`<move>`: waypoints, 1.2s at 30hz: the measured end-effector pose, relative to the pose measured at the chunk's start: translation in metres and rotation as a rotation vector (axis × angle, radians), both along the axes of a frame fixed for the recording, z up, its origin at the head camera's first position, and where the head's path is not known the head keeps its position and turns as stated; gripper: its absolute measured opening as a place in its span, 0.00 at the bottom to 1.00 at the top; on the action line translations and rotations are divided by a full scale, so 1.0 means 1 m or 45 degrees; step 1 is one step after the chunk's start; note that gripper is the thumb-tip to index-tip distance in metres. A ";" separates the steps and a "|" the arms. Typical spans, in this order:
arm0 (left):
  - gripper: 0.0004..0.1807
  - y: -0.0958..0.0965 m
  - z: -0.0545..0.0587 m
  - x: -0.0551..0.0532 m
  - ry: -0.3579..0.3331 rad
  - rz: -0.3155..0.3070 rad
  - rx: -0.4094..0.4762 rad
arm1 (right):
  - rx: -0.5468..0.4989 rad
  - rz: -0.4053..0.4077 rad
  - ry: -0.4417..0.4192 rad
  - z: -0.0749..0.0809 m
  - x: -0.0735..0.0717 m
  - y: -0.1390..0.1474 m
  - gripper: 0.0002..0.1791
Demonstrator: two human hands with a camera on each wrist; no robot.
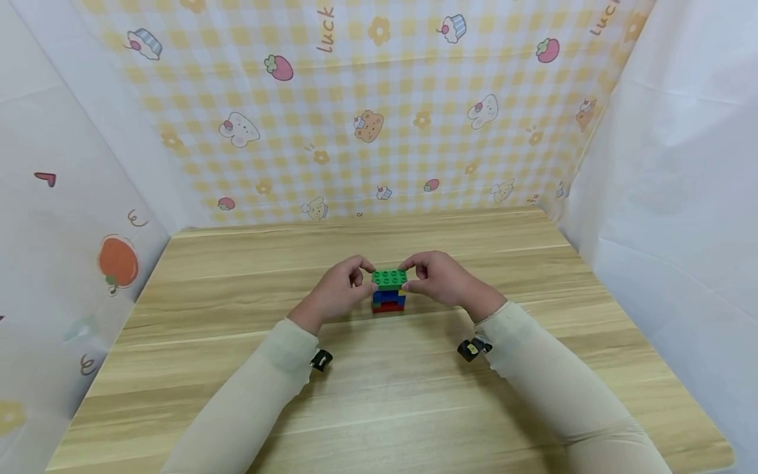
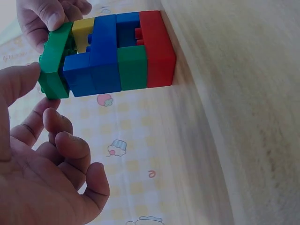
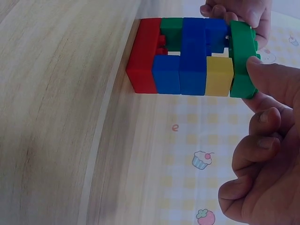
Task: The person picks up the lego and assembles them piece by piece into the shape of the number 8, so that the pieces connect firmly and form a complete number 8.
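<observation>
A long green brick (image 1: 389,279) with studs tops a small tower of toy bricks. My left hand (image 1: 340,291) pinches its left end between thumb and index finger; my right hand (image 1: 443,279) pinches the right end likewise. The wrist views show a narrow gap beneath the green brick, above a short yellow brick (image 3: 219,77) and a short blue brick (image 2: 77,74). Under these lies a long blue brick (image 3: 193,61), borne by a short green brick (image 2: 132,68) and another short blue brick (image 3: 167,75). A long red brick (image 3: 145,56) forms the base.
The tower stands on a wooden table (image 1: 379,395). Behind the table hangs a yellow checked cloth (image 1: 331,85), with white cloth walls (image 1: 675,171) at both sides. Black wrist devices (image 1: 470,349) sit under the sleeves.
</observation>
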State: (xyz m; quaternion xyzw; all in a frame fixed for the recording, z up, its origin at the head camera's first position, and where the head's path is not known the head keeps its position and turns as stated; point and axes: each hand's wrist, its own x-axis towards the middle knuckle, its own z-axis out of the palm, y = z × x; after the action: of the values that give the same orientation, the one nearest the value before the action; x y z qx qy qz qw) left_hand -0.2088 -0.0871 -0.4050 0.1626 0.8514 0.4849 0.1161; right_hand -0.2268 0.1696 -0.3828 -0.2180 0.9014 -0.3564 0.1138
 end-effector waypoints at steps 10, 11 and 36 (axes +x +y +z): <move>0.13 0.000 -0.002 -0.001 -0.003 0.009 -0.010 | 0.005 -0.007 -0.009 -0.001 0.000 -0.001 0.19; 0.13 0.000 -0.001 -0.001 -0.005 0.008 -0.009 | 0.006 -0.008 -0.012 -0.001 0.000 -0.001 0.19; 0.08 0.000 0.002 -0.003 -0.056 0.011 -0.033 | -0.006 -0.009 -0.001 -0.005 0.000 0.000 0.20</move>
State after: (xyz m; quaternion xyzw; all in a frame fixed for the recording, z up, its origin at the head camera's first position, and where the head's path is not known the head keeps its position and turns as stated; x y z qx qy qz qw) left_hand -0.2114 -0.0872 -0.4032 0.1468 0.8556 0.4776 0.1350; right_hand -0.2265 0.1698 -0.3883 -0.2151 0.9012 -0.3591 0.1124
